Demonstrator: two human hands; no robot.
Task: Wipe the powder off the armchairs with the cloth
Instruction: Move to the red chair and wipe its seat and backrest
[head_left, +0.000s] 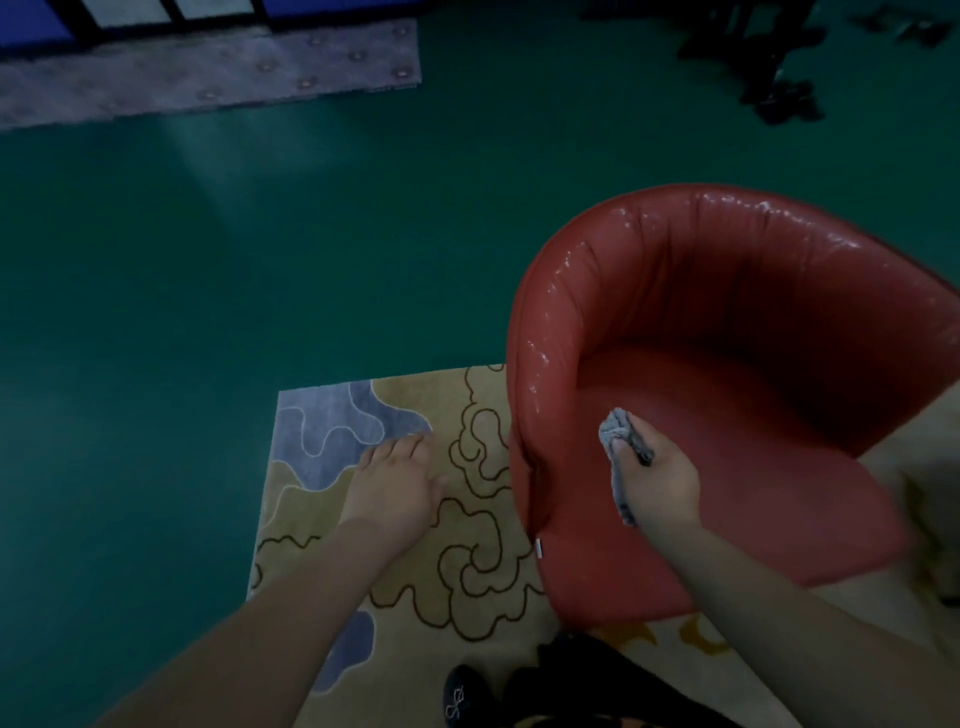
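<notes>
Over the red armchair seat, the right hand grips a grey cloth; the left hand hangs slack-fingered.

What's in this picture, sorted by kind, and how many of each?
Armchairs: 1, the red armchair
Cloths: 1, the grey cloth, gripped in the right hand
Rugs: 2, the patterned rug and the grey mat
Hands: 2, counting the left hand, empty
Shoes: 1, the dark shoe
Total: 7

The scene is dimly lit; pale glare is seen along the armchair rim, and the edges are blurred and bowed.
</notes>
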